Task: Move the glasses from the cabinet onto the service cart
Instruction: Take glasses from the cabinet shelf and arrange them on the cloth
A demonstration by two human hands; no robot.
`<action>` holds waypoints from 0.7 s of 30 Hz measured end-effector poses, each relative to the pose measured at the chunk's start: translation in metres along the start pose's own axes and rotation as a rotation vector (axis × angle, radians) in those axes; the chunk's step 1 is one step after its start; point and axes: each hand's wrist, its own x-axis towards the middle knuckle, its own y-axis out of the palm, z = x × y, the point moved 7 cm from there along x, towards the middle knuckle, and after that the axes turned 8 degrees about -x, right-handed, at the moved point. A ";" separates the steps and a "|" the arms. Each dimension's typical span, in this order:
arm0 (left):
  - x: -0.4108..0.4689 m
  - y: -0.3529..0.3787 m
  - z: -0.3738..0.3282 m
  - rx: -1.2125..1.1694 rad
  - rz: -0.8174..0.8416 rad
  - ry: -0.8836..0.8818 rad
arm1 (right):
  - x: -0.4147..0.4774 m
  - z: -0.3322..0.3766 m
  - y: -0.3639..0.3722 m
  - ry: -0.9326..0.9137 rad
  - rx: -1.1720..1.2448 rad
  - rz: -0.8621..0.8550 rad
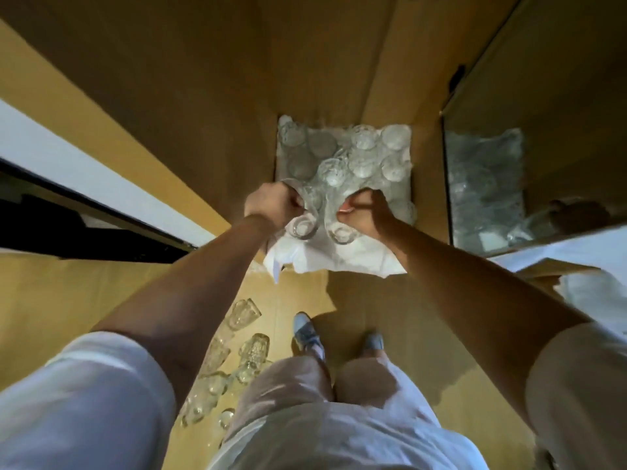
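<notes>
- The wooden cabinet (203,96) filled the view, its smooth tan panels lit by dim, warm light. The service cart was not in view.
- Right of the white cloth (339,259), a glossy glass door (543,164) mirrored the glassware.
- The white cloth was thin and creased. It lined the shelf, and its front edge drooped over the lip, so a dragged glass would likely have pulled it.
- On the cloth stood the packed glasses (363,144), clear and round, seemingly rim-down and touching one another.
- Below the cloth and to its left, more glasses (244,315) sat on a lower shelf.
- At the cloth's front left, the left hand (271,201) had its grip curled closed, apparently round the front-left glass (304,227).
- At the cloth's front right, the right hand (364,212) had its grip pinched closed on the front-right glass (340,232).
- Both glasses looked slick and hard. Each was best lifted straight up off the cloth, clear of its neighbours, before being drawn back, with the two kept apart so they did not knock together.
</notes>
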 end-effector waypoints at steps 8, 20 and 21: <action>-0.042 -0.061 -0.050 -0.056 -0.142 0.019 | -0.032 0.033 -0.068 -0.078 -0.020 -0.077; -0.180 0.004 -0.093 -0.129 -0.214 0.037 | -0.172 -0.034 -0.090 -0.238 -0.045 -0.023; -0.193 0.015 -0.099 -0.133 -0.209 0.037 | -0.187 -0.045 -0.092 -0.240 -0.049 -0.022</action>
